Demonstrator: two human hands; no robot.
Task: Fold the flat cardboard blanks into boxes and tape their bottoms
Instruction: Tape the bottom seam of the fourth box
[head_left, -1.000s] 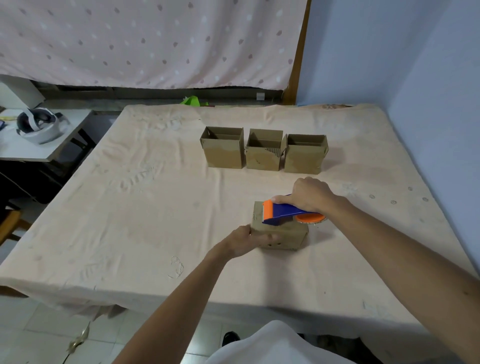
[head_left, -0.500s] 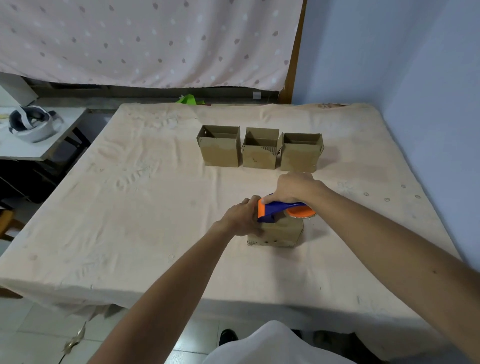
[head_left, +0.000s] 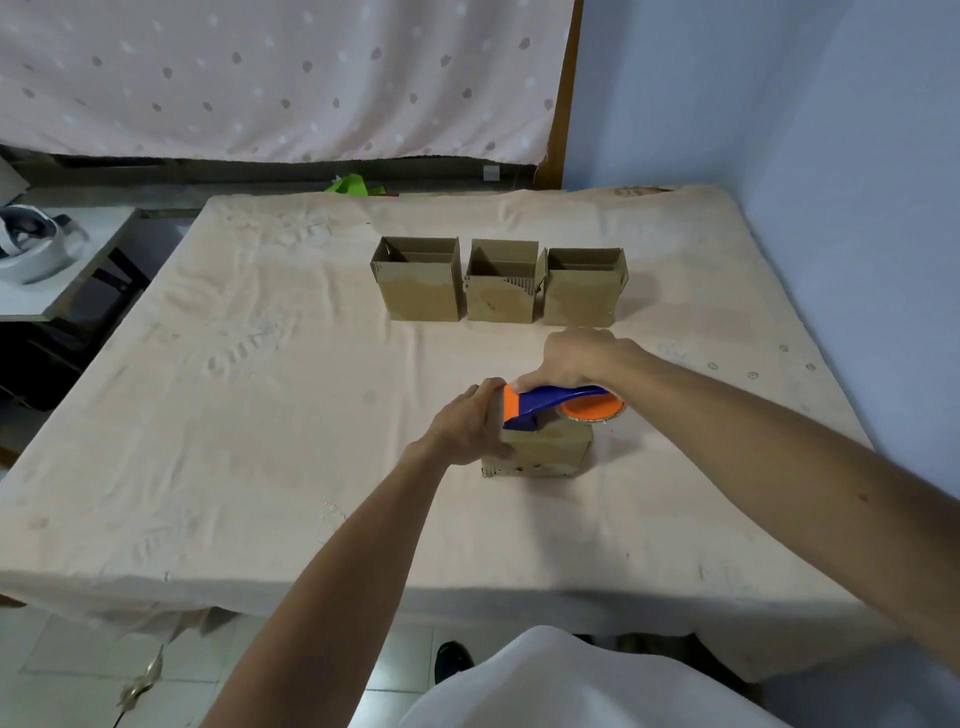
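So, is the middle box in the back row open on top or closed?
Open on top: the middle box stands upright and its inner back wall shows below the rim.

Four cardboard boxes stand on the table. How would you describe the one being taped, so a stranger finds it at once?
On the large cloth-covered table, three open boxes stand in a row toward the far side. The fourth box sits alone, nearer the person. Only it is gripped by the left hand, while the right hand holds a blue-and-orange tape dispenser on top.
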